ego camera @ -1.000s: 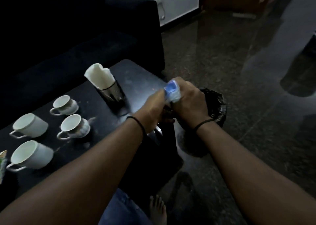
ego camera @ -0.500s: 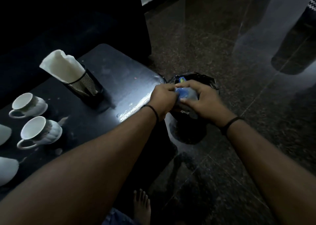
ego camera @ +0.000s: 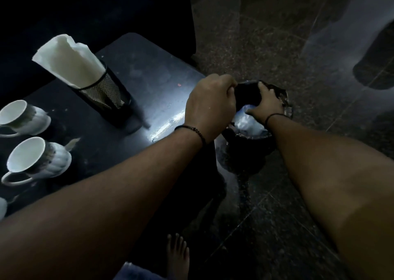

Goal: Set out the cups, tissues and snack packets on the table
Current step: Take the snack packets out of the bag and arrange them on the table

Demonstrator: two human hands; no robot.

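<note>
The head camera looked down as both hands, which a second before held a blue packet above the tabletop point(ego camera: 149, 83) edge, had dropped to a black bag point(ego camera: 283, 100) on the floor just off its right edge. The left hand point(ego camera: 210, 107) kept a clenched grip on the bag's rim; the right hand point(ego camera: 267, 103) was inside, its grip hidden. A pale blue snack packet point(ego camera: 248, 124) lay in the bag. Tissues point(ego camera: 68, 61) stood in a mesh holder point(ego camera: 104, 93); two cups point(ego camera: 32, 160) sat near the left edge.

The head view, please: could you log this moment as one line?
left hand: grips bag rim | right hand: inside black bag, on blue packet | table: cups, tissues set out
</note>
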